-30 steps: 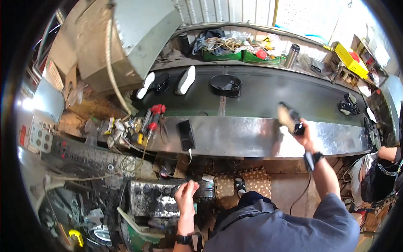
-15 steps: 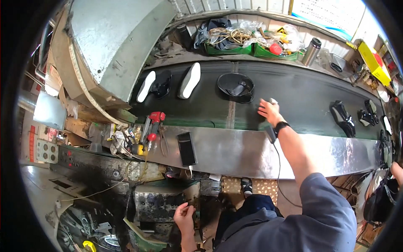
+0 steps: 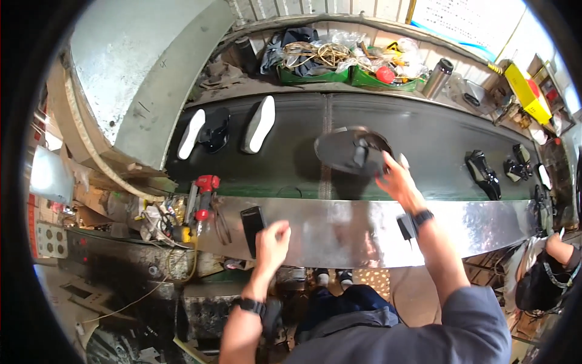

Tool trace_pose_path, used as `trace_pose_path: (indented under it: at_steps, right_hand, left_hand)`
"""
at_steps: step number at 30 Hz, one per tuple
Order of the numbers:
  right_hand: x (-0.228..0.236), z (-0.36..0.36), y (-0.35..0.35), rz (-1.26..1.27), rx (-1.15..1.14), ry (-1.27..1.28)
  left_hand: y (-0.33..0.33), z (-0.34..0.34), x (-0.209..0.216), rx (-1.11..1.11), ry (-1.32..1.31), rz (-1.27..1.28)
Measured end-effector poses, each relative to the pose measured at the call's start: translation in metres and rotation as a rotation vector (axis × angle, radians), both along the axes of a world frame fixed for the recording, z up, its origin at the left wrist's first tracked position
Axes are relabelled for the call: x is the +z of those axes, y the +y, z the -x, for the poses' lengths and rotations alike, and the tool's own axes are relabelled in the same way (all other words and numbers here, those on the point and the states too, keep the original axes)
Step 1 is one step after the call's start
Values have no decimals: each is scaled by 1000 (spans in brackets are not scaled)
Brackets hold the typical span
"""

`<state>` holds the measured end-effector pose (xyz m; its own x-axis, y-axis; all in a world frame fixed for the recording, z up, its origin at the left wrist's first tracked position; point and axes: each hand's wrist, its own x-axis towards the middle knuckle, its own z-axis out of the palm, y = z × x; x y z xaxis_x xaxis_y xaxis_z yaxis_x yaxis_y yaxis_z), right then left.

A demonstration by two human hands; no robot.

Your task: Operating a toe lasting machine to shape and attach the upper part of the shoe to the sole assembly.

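My right hand grips the right rim of a black oval tray, which is tilted above the dark conveyor belt. A small black piece, perhaps part of a shoe, lies in the tray. My left hand has its fingers curled and nothing showing in them. It is over the metal ledge, beside a black phone that it partly covers. On the belt to the left are two white-soled shoes, one beside a black shoe and the other apart.
Black shoes sit at the belt's right end. A red power tool and pliers lie left on the ledge. Green bins of clutter and a steel flask line the back shelf. Another person's hand shows far right.
My right hand has reached the tray and taken its right rim, tilting it off the belt. My left hand has risen from below the ledge to beside the phone.
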<state>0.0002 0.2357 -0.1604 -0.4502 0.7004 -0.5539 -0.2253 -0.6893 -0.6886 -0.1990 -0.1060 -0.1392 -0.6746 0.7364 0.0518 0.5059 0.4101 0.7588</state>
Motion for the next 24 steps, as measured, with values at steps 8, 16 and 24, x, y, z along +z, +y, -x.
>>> trace_pose_path:
  at_steps: [8, 16, 24]
  right_hand:
    - [31, -169, -123, 125, 45, 60]
    - [63, -229, -245, 87, -368, 33]
    - [79, -224, -262, 30, -361, 61]
  left_hand:
    - [145, 132, -83, -256, -29, 637]
    - [255, 197, -102, -20, 644, 31]
    - [221, 234, -85, 219, 167, 562]
